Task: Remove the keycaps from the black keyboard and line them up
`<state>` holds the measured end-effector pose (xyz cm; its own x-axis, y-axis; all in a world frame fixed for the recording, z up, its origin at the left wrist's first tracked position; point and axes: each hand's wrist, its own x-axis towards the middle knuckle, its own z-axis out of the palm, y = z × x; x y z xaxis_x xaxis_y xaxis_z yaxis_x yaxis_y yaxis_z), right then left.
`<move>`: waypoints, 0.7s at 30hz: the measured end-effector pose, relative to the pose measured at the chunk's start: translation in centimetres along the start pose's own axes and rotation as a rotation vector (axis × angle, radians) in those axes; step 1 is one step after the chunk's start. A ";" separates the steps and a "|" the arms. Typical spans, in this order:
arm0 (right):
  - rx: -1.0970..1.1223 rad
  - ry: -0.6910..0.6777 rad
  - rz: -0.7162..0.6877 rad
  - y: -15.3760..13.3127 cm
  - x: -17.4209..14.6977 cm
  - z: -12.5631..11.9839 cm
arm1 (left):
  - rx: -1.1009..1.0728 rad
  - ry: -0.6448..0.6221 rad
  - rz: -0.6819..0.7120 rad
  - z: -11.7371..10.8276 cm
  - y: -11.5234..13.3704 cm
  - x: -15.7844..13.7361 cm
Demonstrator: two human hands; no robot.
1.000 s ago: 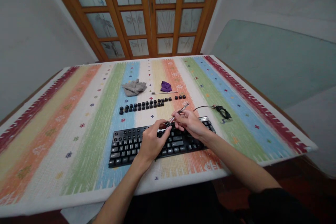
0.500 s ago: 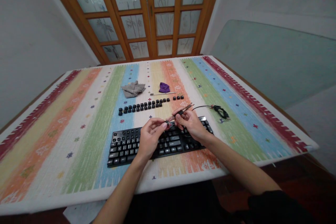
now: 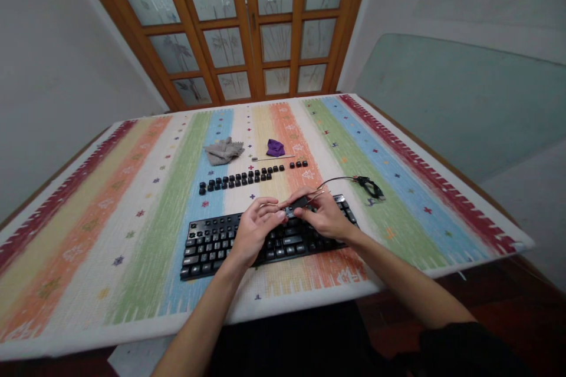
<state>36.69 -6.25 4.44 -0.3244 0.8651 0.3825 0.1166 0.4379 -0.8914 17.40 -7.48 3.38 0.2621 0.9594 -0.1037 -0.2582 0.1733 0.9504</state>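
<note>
Keyboard: laid flat at the near edge of the worktop (image 3: 71, 283), the keyboard (image 3: 278, 244) is caught right beneath both hands, its middle and part of its right side hidden by them.
Caps off: a good share is already out; loose keycaps (image 3: 236, 181) are lined up in two rows just beyond the keyboard, and a small trio of keycaps (image 3: 298, 164) is set apart at the right end.
Bare switches: on the left, the two farthest rows are seen stripped, their bare switches (image 3: 207, 228) exposed.
Caps on: the nearer rows are still filled, seated caps (image 3: 216, 256) being shown right down to the front edge; under the hands, the count is lost.
Right hand: by the right hand (image 3: 319, 214), a wire-ended tool (image 3: 301, 202) is pinched between thumb and fingers above the keyboard, thin wires poking out past the knuckles.
Left hand: the thumb and fingers of the left hand (image 3: 256, 225) are drawn close together at the tool's other end; whether a cap is gripped there is not made clear.
Cloths and rod: a gray cloth (image 3: 224, 152), a purple cloth (image 3: 275, 148) and a thin rod (image 3: 276, 158) are laid out beyond the rows.
Cable: beyond the right hand, the bundled cable (image 3: 370, 188) is left lying.
</note>
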 end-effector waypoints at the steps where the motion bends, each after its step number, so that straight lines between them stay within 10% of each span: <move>1: -0.014 -0.007 -0.024 0.0 -0.1 -0.1 | 0.014 -0.001 -0.002 0.0 0.0 0.0; 21: -0.099 -0.120 -0.207 0.6 -0.7 -1.2 | 0.146 -0.198 -0.100 -0.6 1.0 0.7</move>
<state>38.16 -6.30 3.94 -0.4591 0.7220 0.5177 0.1255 0.6296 -0.7667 16.74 -6.53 4.12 0.4602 0.8745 -0.1530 -0.0893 0.2171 0.9721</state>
